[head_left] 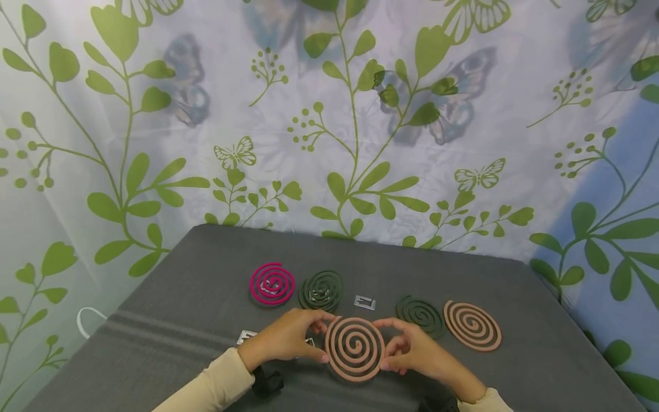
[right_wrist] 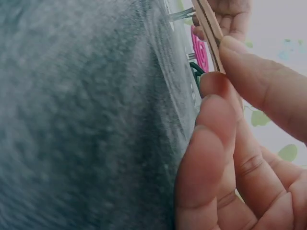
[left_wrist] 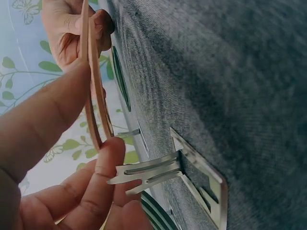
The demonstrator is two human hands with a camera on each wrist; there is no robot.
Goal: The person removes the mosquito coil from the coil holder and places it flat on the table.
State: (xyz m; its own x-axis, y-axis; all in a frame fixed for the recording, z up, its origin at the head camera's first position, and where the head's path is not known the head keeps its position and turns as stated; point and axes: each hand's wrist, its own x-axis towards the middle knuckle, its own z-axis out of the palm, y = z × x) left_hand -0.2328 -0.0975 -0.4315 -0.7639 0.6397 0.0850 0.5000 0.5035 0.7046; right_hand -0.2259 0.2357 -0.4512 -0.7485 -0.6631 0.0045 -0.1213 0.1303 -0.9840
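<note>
A tan mosquito coil (head_left: pixel 356 345) is held up face-on between both hands. My left hand (head_left: pixel 290 337) pinches its left edge between thumb and fingers. At the opposite edge my right hand (head_left: pixel 419 352) grips it, thumb on the near side, as the right wrist view shows at the coil's edge (right_wrist: pixel 211 36). Two thin layers of the coil (left_wrist: pixel 96 91) stand slightly apart in the left wrist view. Close to the left fingers, a metal coil stand (left_wrist: pixel 218 191) lies on the cloth with its prong (left_wrist: pixel 151 173) raised.
A pink coil (head_left: pixel 274 282) and a green coil (head_left: pixel 324 279) sit over metal stands at back left. Another stand (head_left: pixel 365 301) lies behind the held coil. A green coil (head_left: pixel 421 312) and a tan coil (head_left: pixel 473 324) lie to the right on the grey cloth (head_left: pixel 170 320).
</note>
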